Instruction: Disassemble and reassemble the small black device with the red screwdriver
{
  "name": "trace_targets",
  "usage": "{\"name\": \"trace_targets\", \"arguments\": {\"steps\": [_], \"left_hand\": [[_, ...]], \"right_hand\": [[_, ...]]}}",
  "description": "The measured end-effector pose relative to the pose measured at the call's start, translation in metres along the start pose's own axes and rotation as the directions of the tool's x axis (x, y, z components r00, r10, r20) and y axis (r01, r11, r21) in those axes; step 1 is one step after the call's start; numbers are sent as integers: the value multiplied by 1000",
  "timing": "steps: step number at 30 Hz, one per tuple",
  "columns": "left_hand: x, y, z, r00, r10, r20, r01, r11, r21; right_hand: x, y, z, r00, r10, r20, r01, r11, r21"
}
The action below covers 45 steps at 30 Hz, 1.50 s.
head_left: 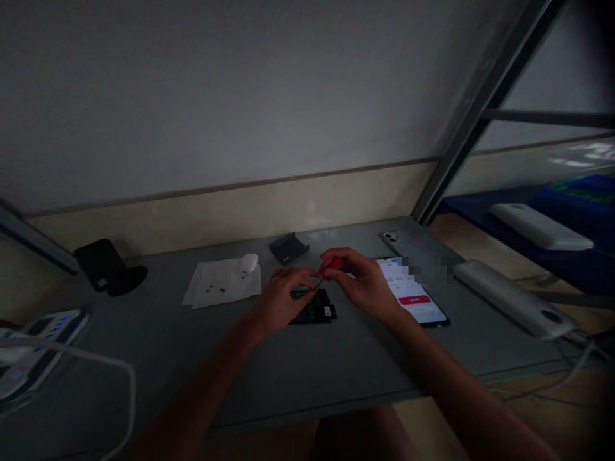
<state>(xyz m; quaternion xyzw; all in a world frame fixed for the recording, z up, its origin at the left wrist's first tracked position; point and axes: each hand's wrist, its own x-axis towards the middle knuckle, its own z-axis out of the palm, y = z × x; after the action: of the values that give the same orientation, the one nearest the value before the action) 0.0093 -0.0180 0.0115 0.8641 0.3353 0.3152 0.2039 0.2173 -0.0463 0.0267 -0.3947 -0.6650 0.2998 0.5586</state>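
Note:
My right hand (358, 278) grips a small screwdriver with a red handle (331, 267), its thin shaft pointing down and left. The fingertips of my left hand (283, 294) are closed in a pinch at the tip of that shaft. Whatever they hold there is too small to make out. Below both hands a dark device with a green circuit board (314, 307) lies on the desk, partly hidden by my left hand. A dark grey cover (289, 248) rests behind it. To the left, several tiny dark screws (216, 290) lie on white paper (199, 294).
A white earbud case (248, 262) sits on the paper. On the right are a lit phone (423, 301), another phone (390, 238) and a long white power strip (509, 298). A black stand (108, 269) and a power strip with cable (43, 346) are at left.

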Motion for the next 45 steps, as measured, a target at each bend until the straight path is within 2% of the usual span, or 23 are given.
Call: {"name": "trace_targets", "arguments": {"steps": [6,14,26,39,45], "left_hand": [[2,3,7,1000,-22,-2,21,998,-66],[3,3,6,999,0,54,6,994,-112],[-1,0,5,992,25,127,-33,997,65],[0,-2,9,988,27,153,-39,996,76],[-2,-6,12,986,-2,164,-6,999,49]], "right_hand": [[-2,-3,-1,1000,3,-12,-4,999,-54],[1,-6,-3,994,-40,102,59,981,-184],[-4,-4,-1,978,-66,198,107,973,-205],[-6,-5,2,962,-47,268,104,974,-203],[-7,-1,2,960,-35,277,97,973,-211]]}}
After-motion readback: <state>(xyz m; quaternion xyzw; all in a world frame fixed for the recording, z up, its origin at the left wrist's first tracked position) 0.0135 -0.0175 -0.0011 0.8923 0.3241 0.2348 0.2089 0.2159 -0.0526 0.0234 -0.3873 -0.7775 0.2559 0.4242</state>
